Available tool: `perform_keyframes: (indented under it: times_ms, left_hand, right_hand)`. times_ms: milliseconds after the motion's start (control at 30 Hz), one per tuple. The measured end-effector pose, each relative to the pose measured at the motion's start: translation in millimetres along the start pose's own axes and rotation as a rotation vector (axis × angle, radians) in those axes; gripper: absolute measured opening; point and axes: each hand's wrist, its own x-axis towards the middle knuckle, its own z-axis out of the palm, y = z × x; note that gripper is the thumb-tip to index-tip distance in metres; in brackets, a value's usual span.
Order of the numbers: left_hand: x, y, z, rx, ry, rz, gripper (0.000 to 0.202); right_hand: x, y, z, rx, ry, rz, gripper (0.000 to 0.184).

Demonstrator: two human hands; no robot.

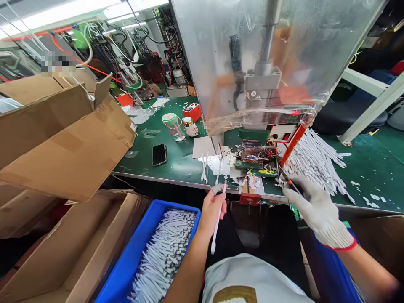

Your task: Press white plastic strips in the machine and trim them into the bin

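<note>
Bare left hand (212,212) pinching a white cable (217,223); gloved right hand (318,210) gripping an orange tool (289,182) (tip unclear); blue bin (135,244) holding many more, bench heap (315,164) remaining.

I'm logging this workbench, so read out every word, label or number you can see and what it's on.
Nothing is legible. Too small or blurred: the lit display on the machine's control panel, the markings on the red box, the gold print on the white shirt.

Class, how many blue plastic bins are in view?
2 blue plastic bins: one holding white cables at bottom centre, one at lower right, partly hidden; more may be out of view.
</note>
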Motion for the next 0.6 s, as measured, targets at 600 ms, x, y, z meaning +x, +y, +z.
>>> perform_keyframes:
  times_ms: [600]
  left_hand:
    - [191, 38, -60.6, 0.744, 0.395, 0.012, 0.027]
  right_hand:
    - [-45, 26, 23, 0.000, -0.123, 0.183, 0.048]
